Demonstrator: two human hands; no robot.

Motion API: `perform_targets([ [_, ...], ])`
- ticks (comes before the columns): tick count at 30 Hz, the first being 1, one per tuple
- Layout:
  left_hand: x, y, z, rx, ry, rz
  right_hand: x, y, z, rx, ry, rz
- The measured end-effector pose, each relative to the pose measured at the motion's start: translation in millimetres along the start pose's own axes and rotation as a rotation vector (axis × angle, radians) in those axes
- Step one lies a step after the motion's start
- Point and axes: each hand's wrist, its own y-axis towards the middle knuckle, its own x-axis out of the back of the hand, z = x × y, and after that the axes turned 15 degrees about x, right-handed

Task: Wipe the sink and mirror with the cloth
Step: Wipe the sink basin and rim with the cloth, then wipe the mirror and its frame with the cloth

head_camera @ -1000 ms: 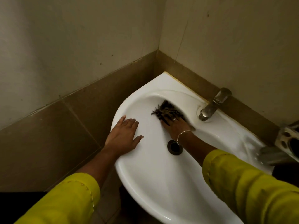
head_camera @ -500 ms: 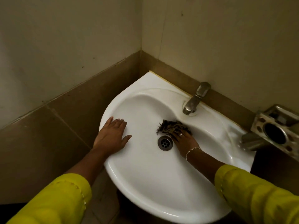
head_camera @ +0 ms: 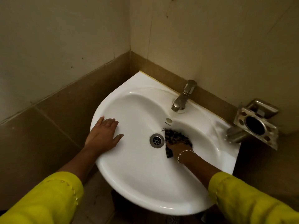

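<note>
Scrubbing the bowl — the right grip [head_camera: 178, 147] holds the bunched cloth [head_camera: 175, 135] against the sink [head_camera: 145, 183] just beside the drain [head_camera: 156, 140]; the left grip [head_camera: 103, 135] lies flat, fingers straight, on the rim, likely bracing — mirror out of view.

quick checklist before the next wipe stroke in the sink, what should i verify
1. Cloth under the right hand, in the sink bowl: ok.
2. Grip on the cloth: fingers hidden by it, cannot tell.
3. Left hand flat on the left rim, bracing: ok.
4. Drain uncovered, cloth just to its right: ok.
5. Tap off, no water seen running: ok.
6. Mirror: not in view, cannot tell.
</note>
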Motion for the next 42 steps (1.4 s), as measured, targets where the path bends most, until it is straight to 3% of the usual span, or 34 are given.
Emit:
perform_targets([
  [4, 0.6, -0.1, -0.5, 0.002, -0.010, -0.012, -3.7, -5.1, 7.9, 0.032, -0.040, 0.281],
  [6, 0.7, 0.1, -1.0, -0.001, -0.012, -0.019, -7.1, -3.5, 13.1, -0.002, 0.079, 0.301],
  [10, 0.0, 0.5, -1.0, -0.002, -0.010, -0.028, 8.7, -8.9, 18.2, -0.167, 0.619, 0.183],
  [14, -1.0, 0.4, -0.8, -0.004, -0.029, -0.038, 10.9, -23.1, -2.4, -0.322, 1.565, 0.055],
  [16, 0.3, 0.4, -1.1, -0.004, -0.049, -0.044, 8.3, -28.1, -4.6, -0.265, 1.825, -0.011],
  [24, 7.4, -2.4, -2.7, 0.028, -0.094, 0.008, 3.3, -29.8, 26.9, -0.033, 2.112, -0.212],
  [29, 26.4, -4.6, -12.6, -0.096, -0.103, 0.032, 34.1, -33.8, 54.6, 0.126, 2.256, -0.341],
  [36, 125.8, 18.2, -57.3, -0.108, -0.529, -0.290, 97.8, -42.7, 78.6, 0.215, 2.477, -0.544],
  [42, 225.4, 41.0, -69.4, -0.299, -0.437, -0.532, 165.6, -68.2, 99.8, 0.430, 2.488, -0.630],
])
